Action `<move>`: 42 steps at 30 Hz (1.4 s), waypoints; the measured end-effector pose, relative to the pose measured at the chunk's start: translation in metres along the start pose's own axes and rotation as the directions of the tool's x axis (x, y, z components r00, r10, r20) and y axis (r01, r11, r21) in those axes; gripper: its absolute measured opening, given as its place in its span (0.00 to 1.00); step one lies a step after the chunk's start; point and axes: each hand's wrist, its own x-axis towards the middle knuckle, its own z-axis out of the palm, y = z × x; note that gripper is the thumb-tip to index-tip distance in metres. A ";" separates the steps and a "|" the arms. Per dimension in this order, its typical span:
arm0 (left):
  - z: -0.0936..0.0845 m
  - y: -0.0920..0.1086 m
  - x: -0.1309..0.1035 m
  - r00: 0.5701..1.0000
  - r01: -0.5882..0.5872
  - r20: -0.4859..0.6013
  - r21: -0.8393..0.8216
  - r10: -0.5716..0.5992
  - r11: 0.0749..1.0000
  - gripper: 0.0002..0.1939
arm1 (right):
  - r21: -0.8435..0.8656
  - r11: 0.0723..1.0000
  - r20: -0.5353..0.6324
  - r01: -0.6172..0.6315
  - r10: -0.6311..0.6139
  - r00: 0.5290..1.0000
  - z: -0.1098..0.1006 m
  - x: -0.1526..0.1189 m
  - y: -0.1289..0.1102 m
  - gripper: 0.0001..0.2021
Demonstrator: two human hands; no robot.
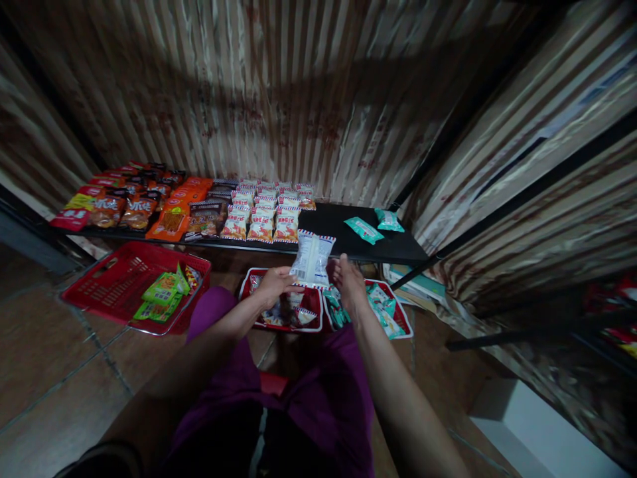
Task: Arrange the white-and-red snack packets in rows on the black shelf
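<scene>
Above the middle basket I hold a white snack bag (312, 257) with striped ends, its printed back facing up. My left hand (279, 284) pinches the lower left corner of the bag. Close to its right edge is my right hand (348, 279), fingers bent; whether they touch the bag I cannot make out. Rows of white and orange snack bags (261, 222) lie on the black shelf (328, 232) just behind. Beneath my hands, a red basket (318, 318) with a white rim holds several more packets (298, 315).
Two teal packets (364, 230) lie on the shelf's right part. Orange, brown and red snack bags (172, 209) fill its left. A red basket (114, 285) with green packets (162, 292) stands left; another basket (409, 325) with teal packets (383, 307) stands right. Black metal posts (497, 212) flank the shelf.
</scene>
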 end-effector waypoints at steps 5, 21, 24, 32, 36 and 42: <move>0.002 0.000 0.006 0.997 -0.036 -0.075 -0.053 0.032 0.998 0.06 | -0.001 0.997 0.128 -0.074 0.073 0.989 -0.004 -0.024 0.017 0.18; 0.006 -0.001 -0.001 0.990 -0.045 -0.139 -0.118 0.028 0.992 0.06 | -0.150 0.974 0.119 0.173 -0.156 0.981 -0.003 -0.020 0.038 0.18; 0.009 -0.002 -0.001 0.987 -0.056 -0.158 -0.093 0.041 0.994 0.07 | -0.519 0.692 0.211 0.502 -0.465 0.860 -0.004 -0.021 0.033 0.25; 0.017 -0.001 -0.006 0.989 -0.054 -0.141 -0.014 0.051 0.998 0.08 | -0.591 0.113 0.615 0.799 -0.577 0.537 -0.004 -0.026 0.037 0.40; 0.015 -0.005 -0.007 0.986 -0.100 -0.120 0.099 0.112 0.990 0.13 | -0.586 0.128 0.633 0.800 -0.544 0.550 -0.004 -0.026 0.043 0.41; 0.012 -0.015 -0.004 0.953 -0.233 -0.081 0.414 0.291 0.880 0.17 | -0.519 0.384 0.583 0.763 -0.494 0.645 0.000 -0.031 0.043 0.31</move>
